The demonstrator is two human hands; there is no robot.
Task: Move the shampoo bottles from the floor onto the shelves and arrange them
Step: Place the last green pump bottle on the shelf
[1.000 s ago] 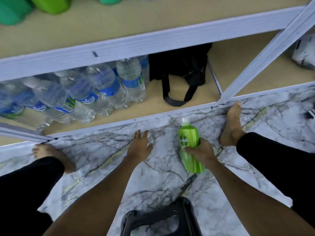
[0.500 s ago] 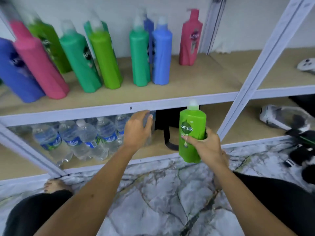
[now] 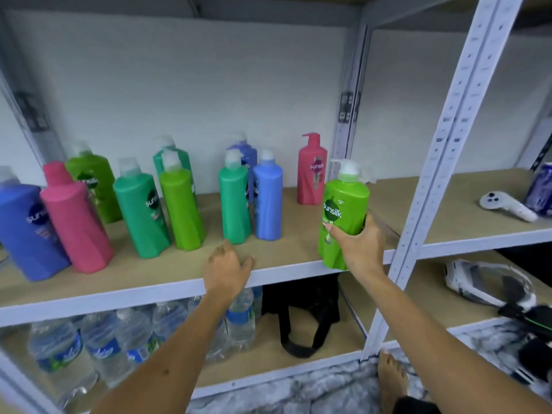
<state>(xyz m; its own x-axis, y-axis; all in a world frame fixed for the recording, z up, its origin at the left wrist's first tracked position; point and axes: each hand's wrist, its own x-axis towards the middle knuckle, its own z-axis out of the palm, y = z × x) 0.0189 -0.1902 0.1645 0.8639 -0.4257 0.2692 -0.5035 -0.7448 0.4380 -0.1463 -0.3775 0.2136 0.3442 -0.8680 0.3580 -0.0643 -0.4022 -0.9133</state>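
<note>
The right hand (image 3: pixel 360 249) is wrapped around the lower half of a green shampoo bottle (image 3: pixel 343 213), thumb across the label, holding it upright with its base level with the front edge of the middle shelf (image 3: pixel 167 289). The right forearm reaches up from the lower right. The left hand (image 3: pixel 228 268) rests on that same edge with fingers loosely bent, grasping nothing, just in front of a teal bottle (image 3: pixel 234 201).

Half a second ago the green bottle hung below the shelf edge, in front of the lower shelf; a second ago it was down at the floor. The left hand has gone from the floor up to the edge.

On the shelf board, bare wood lies to the right of the blue bottle (image 3: pixel 268 198) and in front of the pink pump bottle (image 3: pixel 312 171), reaching to the white upright post (image 3: pixel 430 186). Left of the teal bottle stand more bottles, close together. Below the shelf sit water bottles (image 3: pixel 98 345) and a black bag (image 3: pixel 301 309).
</note>
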